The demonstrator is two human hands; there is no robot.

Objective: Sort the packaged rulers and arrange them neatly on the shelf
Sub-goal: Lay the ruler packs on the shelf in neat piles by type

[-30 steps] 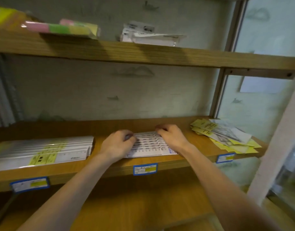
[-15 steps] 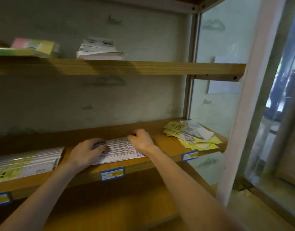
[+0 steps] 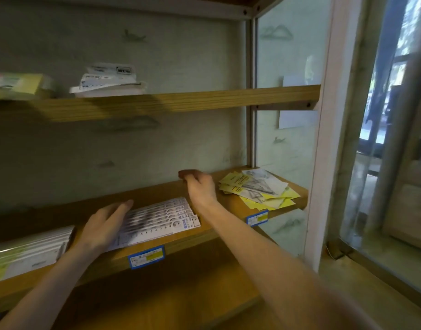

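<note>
A fanned row of white packaged rulers (image 3: 159,219) lies flat on the middle wooden shelf (image 3: 219,231). My left hand (image 3: 104,225) rests on the row's left end with fingers straight. My right hand (image 3: 200,186) hovers above the shelf just right of and behind the rulers, fingers loosely curled, holding nothing. A loose heap of yellow and white packaged rulers (image 3: 259,190) sits untidily at the shelf's right end. A stack of long clear-packed rulers (image 3: 28,254) lies at the left.
The upper shelf (image 3: 180,103) carries a pile of white packets (image 3: 107,79) and a green-yellow box (image 3: 16,84). Blue price labels (image 3: 146,257) line the shelf edge. A white frame post (image 3: 323,148) and glass panel stand at the right. A lower shelf (image 3: 157,298) lies beneath.
My right hand has lifted off the white rulers and moved right and back toward the yellow heap. My left hand stays on the row. The view has swung to the right.
</note>
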